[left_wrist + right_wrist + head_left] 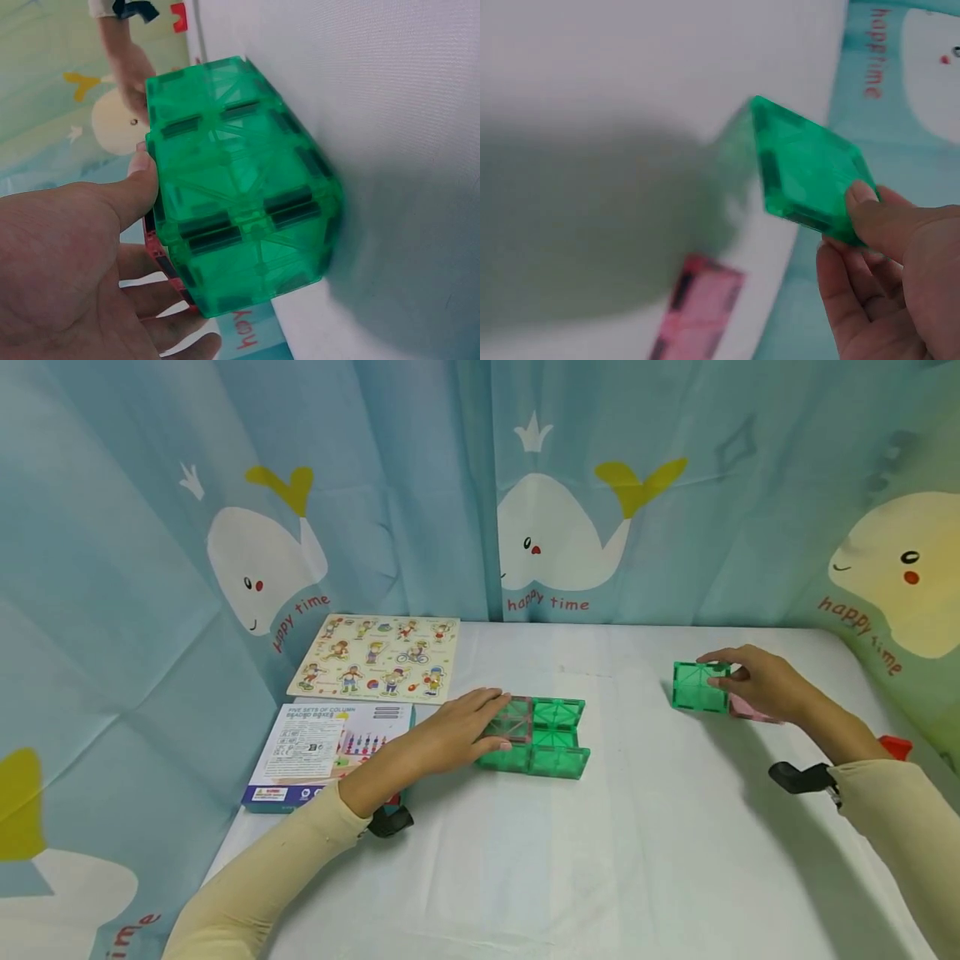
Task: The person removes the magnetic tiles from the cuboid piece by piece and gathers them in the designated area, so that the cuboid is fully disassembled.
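Observation:
My left hand (465, 731) holds the left end of a low box-like build of see-through green magnetic tiles (558, 762). In the left wrist view, its thumb lies at the edge of the green wall and its fingers reach along the far side. A pink magnetic tile (512, 720) covers the left part of the build's top. To the right, my right hand (765, 681) pinches a single green square magnetic tile (810, 169) by one edge, tilted above the table. Close below that hand, a loose pink magnetic tile (699, 311) lies on the cloth.
A flat picture board (375, 656) with cartoon figures lies at the back left. In front of it is a printed toy box (333, 752), partly behind my left forearm. A red piece (896, 747) shows by my right wrist. Whale-print curtains (442, 485) border the white table (622, 860).

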A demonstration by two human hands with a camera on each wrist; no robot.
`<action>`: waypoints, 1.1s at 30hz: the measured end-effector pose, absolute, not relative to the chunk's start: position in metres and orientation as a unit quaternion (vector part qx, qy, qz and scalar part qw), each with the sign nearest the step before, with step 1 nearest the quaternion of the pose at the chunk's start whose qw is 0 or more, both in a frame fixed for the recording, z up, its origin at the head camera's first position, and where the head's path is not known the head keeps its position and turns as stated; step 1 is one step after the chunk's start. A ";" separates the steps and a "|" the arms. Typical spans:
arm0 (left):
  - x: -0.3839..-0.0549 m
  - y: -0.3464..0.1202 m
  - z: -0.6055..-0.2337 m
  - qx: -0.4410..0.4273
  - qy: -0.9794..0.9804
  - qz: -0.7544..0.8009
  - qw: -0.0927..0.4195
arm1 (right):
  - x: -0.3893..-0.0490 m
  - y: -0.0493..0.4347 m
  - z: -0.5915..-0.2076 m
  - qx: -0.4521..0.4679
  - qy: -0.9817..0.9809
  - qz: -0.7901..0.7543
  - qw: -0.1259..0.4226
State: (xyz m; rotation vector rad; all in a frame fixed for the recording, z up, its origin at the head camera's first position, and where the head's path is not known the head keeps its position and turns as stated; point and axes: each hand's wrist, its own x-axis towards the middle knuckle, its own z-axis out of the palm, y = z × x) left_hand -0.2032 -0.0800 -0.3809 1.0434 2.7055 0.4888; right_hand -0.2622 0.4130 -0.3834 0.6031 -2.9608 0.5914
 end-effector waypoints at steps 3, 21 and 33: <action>-0.203 -0.081 -0.382 0.349 0.916 0.166 0.103 | -0.266 0.420 -0.394 0.196 -0.961 0.194 0.022; -0.204 -0.080 -0.381 0.351 0.917 0.158 0.104 | -0.298 0.423 -0.408 0.199 -0.955 0.199 -0.092; -0.205 -0.078 -0.384 0.354 0.915 0.162 0.101 | -0.301 0.421 -0.408 0.153 -0.970 0.149 -0.114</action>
